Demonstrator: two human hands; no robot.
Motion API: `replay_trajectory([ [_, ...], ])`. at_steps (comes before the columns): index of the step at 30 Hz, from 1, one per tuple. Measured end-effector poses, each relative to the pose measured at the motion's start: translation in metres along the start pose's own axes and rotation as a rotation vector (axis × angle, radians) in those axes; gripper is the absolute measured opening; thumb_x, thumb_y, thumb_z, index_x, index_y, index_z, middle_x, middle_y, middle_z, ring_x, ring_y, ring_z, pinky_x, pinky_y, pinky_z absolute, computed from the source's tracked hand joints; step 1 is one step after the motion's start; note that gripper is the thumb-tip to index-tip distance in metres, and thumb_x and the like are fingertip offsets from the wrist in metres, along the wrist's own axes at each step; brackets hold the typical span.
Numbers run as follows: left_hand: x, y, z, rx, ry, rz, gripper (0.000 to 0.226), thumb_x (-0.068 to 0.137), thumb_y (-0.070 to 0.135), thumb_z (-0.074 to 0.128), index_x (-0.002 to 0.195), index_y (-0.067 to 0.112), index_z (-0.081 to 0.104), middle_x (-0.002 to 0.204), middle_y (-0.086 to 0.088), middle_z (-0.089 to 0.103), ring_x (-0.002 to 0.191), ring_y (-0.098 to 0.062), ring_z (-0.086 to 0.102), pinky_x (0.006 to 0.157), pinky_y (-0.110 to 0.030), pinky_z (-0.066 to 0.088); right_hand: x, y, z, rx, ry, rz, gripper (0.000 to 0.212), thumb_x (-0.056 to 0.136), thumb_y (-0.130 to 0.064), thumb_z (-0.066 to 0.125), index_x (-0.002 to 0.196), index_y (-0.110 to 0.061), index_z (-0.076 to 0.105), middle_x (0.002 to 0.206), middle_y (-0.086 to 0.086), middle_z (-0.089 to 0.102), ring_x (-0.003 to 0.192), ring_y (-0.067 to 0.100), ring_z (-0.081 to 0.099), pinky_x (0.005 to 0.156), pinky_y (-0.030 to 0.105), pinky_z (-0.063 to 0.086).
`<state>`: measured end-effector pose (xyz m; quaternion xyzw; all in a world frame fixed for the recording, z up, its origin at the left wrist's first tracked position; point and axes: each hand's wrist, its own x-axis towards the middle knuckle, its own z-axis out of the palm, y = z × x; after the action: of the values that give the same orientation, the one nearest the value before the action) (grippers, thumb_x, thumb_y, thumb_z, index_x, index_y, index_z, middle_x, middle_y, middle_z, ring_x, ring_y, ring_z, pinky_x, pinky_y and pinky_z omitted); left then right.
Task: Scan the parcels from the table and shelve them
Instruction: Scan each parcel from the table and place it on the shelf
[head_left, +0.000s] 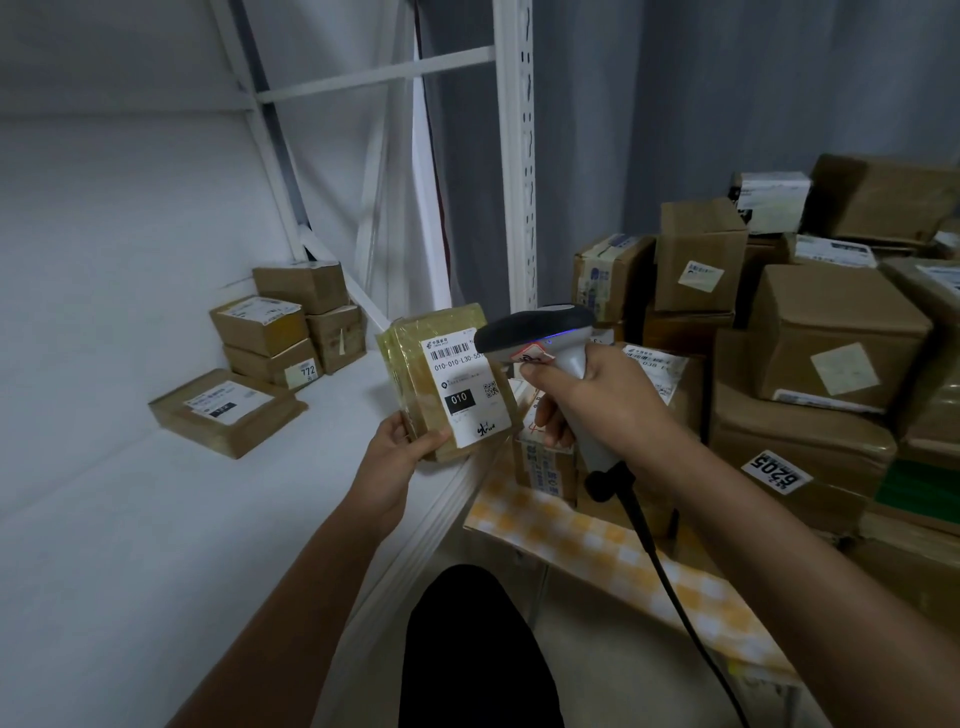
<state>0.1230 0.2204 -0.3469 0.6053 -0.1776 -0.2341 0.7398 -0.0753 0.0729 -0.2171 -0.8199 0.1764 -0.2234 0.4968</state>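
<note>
My left hand grips the lower corner of a small taped brown parcel with a white shipping label marked 010. The parcel is held tilted over the front edge of the white shelf. My right hand grips the handle of a grey and black barcode scanner. The scanner's head points left at the label, nearly touching it, and a small blue light glows on it. Its black cable hangs down to the lower right.
Several brown parcels are stacked at the back of the shelf, and a flat one lies nearer. To the right, a table with a yellow checked cloth carries a heap of cardboard boxes. A white shelf upright stands between them.
</note>
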Motion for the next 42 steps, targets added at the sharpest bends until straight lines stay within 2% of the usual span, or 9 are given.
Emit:
replay_trajectory([
  [6,0.001,0.002,0.001,0.029,0.012,-0.005,0.105,0.052,0.033,0.095,0.144,0.012,0.047,0.129,-0.005,0.069,0.121,-0.025,0.065,0.110,-0.048,0.047,-0.001,-0.002,-0.001,-0.018,0.001,-0.015,0.031,0.097,-0.033,0.061,0.077,-0.011,0.066,0.066,0.010,0.073,0.052,0.017,0.067,0.054,0.023,0.055],
  [11,-0.002,0.003,0.003,0.027,0.042,-0.014,0.069,0.077,0.014,0.083,0.139,0.005,0.052,0.125,-0.009,0.072,0.118,-0.026,0.067,0.107,-0.042,0.049,0.002,0.001,0.004,0.018,-0.003,-0.019,0.026,0.096,-0.032,0.062,0.083,-0.010,0.068,0.066,0.009,0.073,0.053,0.020,0.068,0.053,0.025,0.056],
  [14,-0.014,0.011,-0.004,-0.036,0.114,-0.038,0.038,0.092,0.007,0.068,0.130,0.003,0.061,0.119,-0.009,0.074,0.111,-0.022,0.069,0.093,-0.028,0.052,0.005,0.003,0.015,0.053,-0.039,-0.010,0.022,0.096,-0.032,0.063,0.088,-0.012,0.067,0.065,0.006,0.073,0.050,0.018,0.066,0.050,0.025,0.053],
  [20,-0.027,0.042,-0.074,-0.099,0.425,0.109,0.032,0.099,0.012,0.061,0.131,0.008,0.061,0.117,-0.003,0.074,0.095,-0.010,0.074,0.072,-0.019,0.058,0.011,0.012,0.047,0.104,-0.114,0.030,0.015,0.095,-0.028,0.065,0.092,-0.014,0.065,0.068,0.007,0.073,0.051,0.021,0.066,0.051,0.029,0.052],
  [24,-0.016,0.061,-0.136,-0.025,0.711,0.163,0.068,0.089,0.039,0.069,0.149,0.036,0.037,0.137,-0.001,0.057,0.115,-0.021,0.065,0.093,-0.040,0.058,0.013,0.015,0.063,0.094,-0.143,0.047,0.017,0.096,-0.030,0.064,0.098,-0.013,0.066,0.072,0.008,0.075,0.052,0.020,0.066,0.050,0.026,0.052],
  [27,0.010,0.073,-0.176,0.170,0.812,0.134,0.074,0.074,0.059,0.062,0.142,0.056,0.034,0.142,-0.003,0.055,0.121,-0.028,0.060,0.102,-0.051,0.052,0.016,0.018,0.075,0.080,-0.162,0.056,0.020,0.096,-0.029,0.064,0.102,-0.010,0.066,0.073,0.009,0.075,0.048,0.016,0.064,0.046,0.022,0.052],
  [30,0.036,0.083,-0.190,0.456,0.806,0.110,0.060,0.095,0.054,0.051,0.151,0.036,0.041,0.148,-0.012,0.050,0.132,-0.033,0.051,0.110,-0.046,0.045,0.021,0.021,0.085,0.063,-0.173,0.063,0.020,0.096,-0.031,0.064,0.103,-0.012,0.065,0.072,0.006,0.075,0.046,0.013,0.064,0.047,0.022,0.054],
  [35,0.063,0.081,-0.216,0.885,0.690,0.073,0.068,0.094,0.036,0.066,0.155,0.021,0.040,0.158,-0.020,0.030,0.141,-0.040,0.037,0.116,-0.048,0.037,0.031,0.030,0.092,0.038,-0.164,0.081,0.019,0.096,-0.033,0.063,0.099,-0.015,0.063,0.071,0.004,0.074,0.048,0.014,0.066,0.049,0.022,0.055],
  [42,0.075,0.077,-0.235,0.958,0.800,0.166,0.057,0.094,0.022,0.066,0.148,0.025,0.049,0.151,-0.016,0.032,0.129,-0.038,0.049,0.110,-0.047,0.043,0.043,0.041,0.102,0.000,-0.152,0.105,0.021,0.095,-0.034,0.064,0.097,-0.014,0.064,0.067,0.002,0.074,0.048,0.015,0.066,0.047,0.020,0.051],
])
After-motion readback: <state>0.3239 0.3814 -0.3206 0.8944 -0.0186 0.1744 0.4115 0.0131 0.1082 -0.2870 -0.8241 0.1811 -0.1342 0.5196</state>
